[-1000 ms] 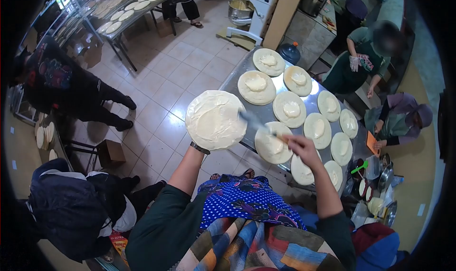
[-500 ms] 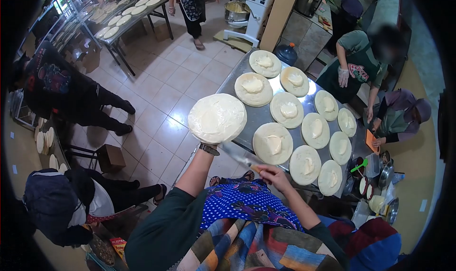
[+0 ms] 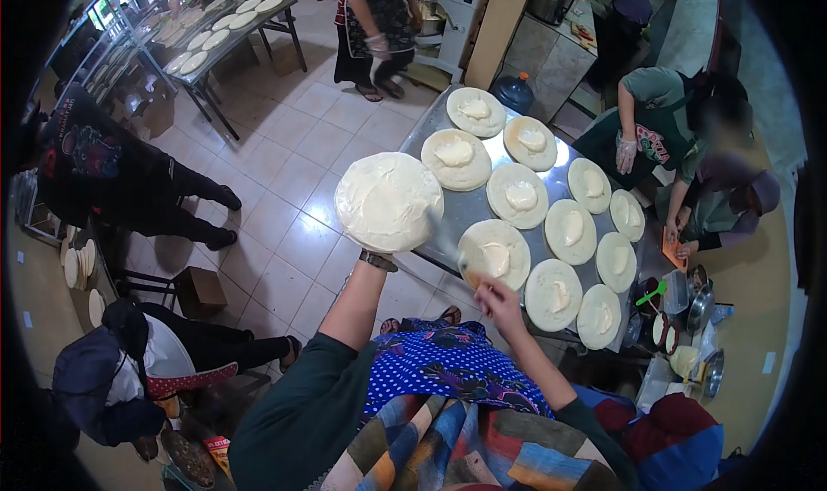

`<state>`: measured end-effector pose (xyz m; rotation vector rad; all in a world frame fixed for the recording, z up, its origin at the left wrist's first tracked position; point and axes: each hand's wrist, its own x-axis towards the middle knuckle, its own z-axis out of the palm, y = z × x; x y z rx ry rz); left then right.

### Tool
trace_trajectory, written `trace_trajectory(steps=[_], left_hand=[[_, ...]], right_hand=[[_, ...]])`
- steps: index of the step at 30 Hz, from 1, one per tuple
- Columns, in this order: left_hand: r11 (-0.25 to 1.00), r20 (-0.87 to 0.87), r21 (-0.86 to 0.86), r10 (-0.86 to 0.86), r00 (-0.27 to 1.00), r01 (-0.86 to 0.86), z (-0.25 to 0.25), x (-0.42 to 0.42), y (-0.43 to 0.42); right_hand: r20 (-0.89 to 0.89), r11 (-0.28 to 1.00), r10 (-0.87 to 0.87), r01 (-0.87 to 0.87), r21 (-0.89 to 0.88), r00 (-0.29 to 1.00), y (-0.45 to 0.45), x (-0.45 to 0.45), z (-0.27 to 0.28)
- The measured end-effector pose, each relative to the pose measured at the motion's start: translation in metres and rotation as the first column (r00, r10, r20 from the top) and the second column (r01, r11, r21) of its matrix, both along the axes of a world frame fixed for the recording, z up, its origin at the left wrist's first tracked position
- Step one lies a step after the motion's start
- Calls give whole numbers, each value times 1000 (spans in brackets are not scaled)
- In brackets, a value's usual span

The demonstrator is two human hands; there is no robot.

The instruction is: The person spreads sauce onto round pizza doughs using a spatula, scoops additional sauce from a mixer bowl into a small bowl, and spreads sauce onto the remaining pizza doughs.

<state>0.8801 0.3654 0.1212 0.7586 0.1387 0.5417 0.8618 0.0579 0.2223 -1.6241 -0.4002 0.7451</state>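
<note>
My left hand [image 3: 370, 251] is mostly hidden beneath a round flat dough base [image 3: 388, 201], holding it up level from below. Pale cream is spread over nearly all of its top, in streaks. In my right hand [image 3: 500, 305] is a spatula [image 3: 473, 279] by its wooden handle; its metal blade is smeared by motion near the round's right edge. Whether the blade touches the cream I cannot tell. To the right, several more dough bases [image 3: 520, 196] lie on the metal table [image 3: 419, 139], each with a dollop of cream in its middle.
Co-workers stand across the table, including one person in a green apron [image 3: 642, 133]. Another person [image 3: 375, 34] is near the mixer [image 3: 450, 17]. Bowls [image 3: 702, 310] and a green utensil [image 3: 652, 293] sit at the right. More rounds rest on a far table [image 3: 289, 4].
My right hand and the spatula have swung up, the blade now steeper. The held round has shifted slightly up and left, its cream more streaked. A person has come nearer the mixer.
</note>
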Motion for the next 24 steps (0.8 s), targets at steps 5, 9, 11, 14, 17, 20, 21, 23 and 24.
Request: trace_trajectory(steps=[5,9,11,14,17,20,21,23,24], left_hand=[[999,6,15,41,999,-41,3,5,11],[998,-17,26,50,999,-50,-4,-3,3],[999,-19,31,42,999,-41,-7,-5,-12],[998,-14,43,40,999,-39,-8,-7,-18],[997,-9,44,56,998,-56,-9,-11,-11],[995,-13,38,89,996,-88,-14,-16,-5],[994,-15,38,99,995,-98,-13,-12,0],[992,-18,38,117,993,-116,-16,-17,11],[992,-21,40,125,992,-124,-17,-20,15]], right_hand=[[-83,995,79,-83,-50,993,3,-7,-14],[657,993,118,-101,-65,745,48,7,32],[791,980,112,64,-187,602,74,30,58],[832,928,164,202,-312,530,82,70,70],[767,915,123,228,-333,630,54,88,64],[586,936,24,187,-296,810,19,69,30],[502,937,6,170,-304,865,9,53,24],[340,942,-8,120,-312,940,-5,21,22],[307,959,9,78,-271,952,-11,9,19]])
